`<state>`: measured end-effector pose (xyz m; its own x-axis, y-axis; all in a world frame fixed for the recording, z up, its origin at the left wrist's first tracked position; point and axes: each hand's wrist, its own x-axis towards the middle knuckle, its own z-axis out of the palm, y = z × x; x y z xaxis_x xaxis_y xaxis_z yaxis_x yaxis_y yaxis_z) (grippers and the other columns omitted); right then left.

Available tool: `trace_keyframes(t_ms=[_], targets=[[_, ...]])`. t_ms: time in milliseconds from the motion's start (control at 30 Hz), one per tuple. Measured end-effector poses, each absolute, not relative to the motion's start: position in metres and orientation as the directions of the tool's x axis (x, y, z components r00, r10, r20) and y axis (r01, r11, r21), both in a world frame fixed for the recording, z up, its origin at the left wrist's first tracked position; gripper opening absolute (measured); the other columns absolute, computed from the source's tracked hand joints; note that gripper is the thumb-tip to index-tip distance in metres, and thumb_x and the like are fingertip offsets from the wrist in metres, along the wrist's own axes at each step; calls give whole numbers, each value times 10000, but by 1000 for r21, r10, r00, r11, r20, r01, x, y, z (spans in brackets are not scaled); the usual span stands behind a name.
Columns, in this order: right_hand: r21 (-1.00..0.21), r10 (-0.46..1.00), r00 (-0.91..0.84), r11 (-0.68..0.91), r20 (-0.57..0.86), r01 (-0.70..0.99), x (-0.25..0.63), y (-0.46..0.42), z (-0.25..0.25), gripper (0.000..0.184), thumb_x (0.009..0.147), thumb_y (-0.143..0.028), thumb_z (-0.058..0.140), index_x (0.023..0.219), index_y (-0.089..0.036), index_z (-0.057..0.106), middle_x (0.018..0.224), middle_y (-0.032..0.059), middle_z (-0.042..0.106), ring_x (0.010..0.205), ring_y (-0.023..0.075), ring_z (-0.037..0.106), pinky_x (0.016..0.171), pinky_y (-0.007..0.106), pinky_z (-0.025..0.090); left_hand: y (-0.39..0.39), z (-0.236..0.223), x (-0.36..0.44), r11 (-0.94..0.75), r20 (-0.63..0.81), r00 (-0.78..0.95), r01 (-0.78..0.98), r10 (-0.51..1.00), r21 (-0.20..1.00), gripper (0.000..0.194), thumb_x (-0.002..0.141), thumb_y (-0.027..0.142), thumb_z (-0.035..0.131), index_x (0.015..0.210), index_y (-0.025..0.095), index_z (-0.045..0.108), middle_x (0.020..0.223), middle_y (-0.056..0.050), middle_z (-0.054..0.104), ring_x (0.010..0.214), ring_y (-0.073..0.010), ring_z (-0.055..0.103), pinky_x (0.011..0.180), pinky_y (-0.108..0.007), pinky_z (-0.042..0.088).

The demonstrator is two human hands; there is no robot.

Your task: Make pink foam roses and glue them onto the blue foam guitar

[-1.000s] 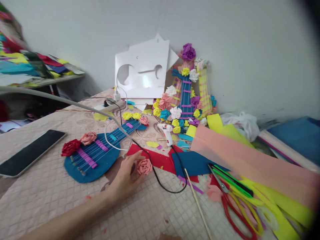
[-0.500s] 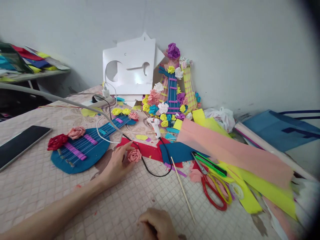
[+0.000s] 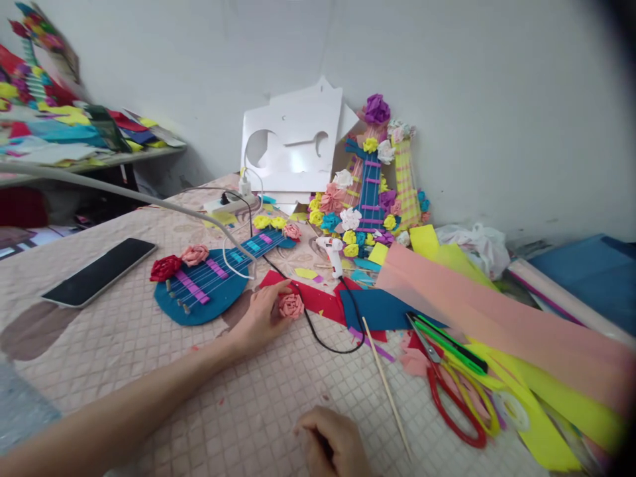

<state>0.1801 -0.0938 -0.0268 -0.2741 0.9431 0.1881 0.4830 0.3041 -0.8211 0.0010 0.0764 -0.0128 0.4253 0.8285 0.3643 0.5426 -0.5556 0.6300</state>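
My left hand [image 3: 263, 319] has its fingers round the side of a pink crepe-paper rose [image 3: 291, 305], low over the table beside a strip of red paper [image 3: 318, 299]. Nearer to me, my right hand [image 3: 334, 442] rests loosely curled at the bottom of the view; nothing shows in it. Left of the rose lies a blue paper guitar [image 3: 233, 295] with purple strips, strings, and red, pink and yellow paper flowers. A white glue gun [image 3: 332, 257] stands beyond the rose, its black cord looping past the rose's right side.
To the right are red-handled scissors [image 3: 454, 407], a green cutter [image 3: 450, 344], a wooden stick [image 3: 387, 391] and pink crepe paper [image 3: 477, 301]. A phone [image 3: 102, 271] lies left. Behind stand flower-covered guitars [image 3: 370, 192], a white cutout board [image 3: 293, 165] and a power strip [image 3: 226, 204].
The view has turned left, so the table's things sit further right, and more of the side table shows. My left hand stays at the pink rose; my right hand remains curled.
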Motion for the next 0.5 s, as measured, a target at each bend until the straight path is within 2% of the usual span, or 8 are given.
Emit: trace_keyframes(t_ms=[200,300,500], targets=[[-847,948,-268,280,171,451,178,-91,-21,150,800,-167,474,763,-183,619,571,-16,566,483,94,473,473,183,357,76,-7,-1,-568,338,474,514,813,643,555,780,243,605,1285,226,375,1253,-108,543,1178,-274,504,953,-450,411],[-850,946,-273,284,173,444,178,-89,-19,156,797,-157,468,753,-179,616,566,-18,559,483,91,472,466,182,345,76,-5,0,-568,336,473,534,814,626,569,772,241,605,1287,225,364,1257,-113,543,1169,-283,510,963,-482,392],[-849,941,-278,300,191,434,179,-89,-21,158,800,-153,471,787,-174,627,610,-5,602,517,94,512,493,179,371,78,-7,2,-525,313,437,544,843,655,511,801,287,587,1261,199,383,1195,-125,572,1095,-283,551,879,-447,453]])
